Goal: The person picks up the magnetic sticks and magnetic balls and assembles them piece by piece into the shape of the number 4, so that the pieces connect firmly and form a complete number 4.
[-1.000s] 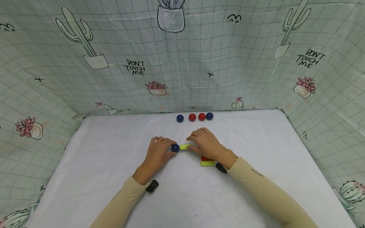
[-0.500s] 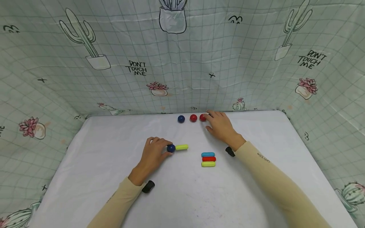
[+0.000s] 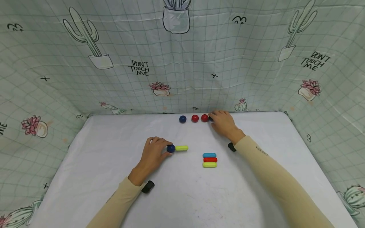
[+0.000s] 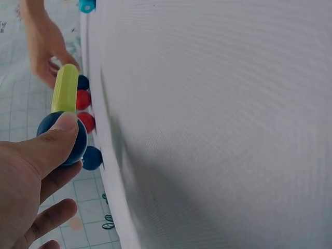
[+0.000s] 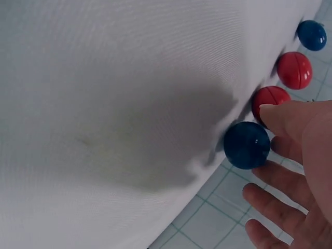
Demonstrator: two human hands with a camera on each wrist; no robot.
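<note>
In the head view my left hand (image 3: 154, 154) pinches a dark blue ball (image 3: 171, 148) between thumb and fingers. A yellow-green ridged stick (image 3: 182, 148) extends from that ball to the right; the left wrist view shows the stick (image 4: 66, 88) meeting the ball end-on, with my thumb across the ball. Over at the table's far edge, my right hand (image 3: 225, 124) reaches to another blue ball (image 5: 246, 146), mostly hidden by the hand in the head view. Its thumb and fingertips are right at that ball, the fingers spread, with a red ball (image 5: 268, 101) beside it.
Along the far edge stand a second red ball (image 3: 195, 118) and another blue ball (image 3: 182, 119). Blue (image 3: 209, 155), red (image 3: 210, 160) and yellow-green sticks (image 3: 209, 165) lie stacked side by side right of centre. A patterned cloth (image 3: 182, 63) rises behind the table.
My right hand has left the yellow-green stick and moved to the blue ball at the far edge. My left hand, with its ball and stick, has shifted slightly left.
</note>
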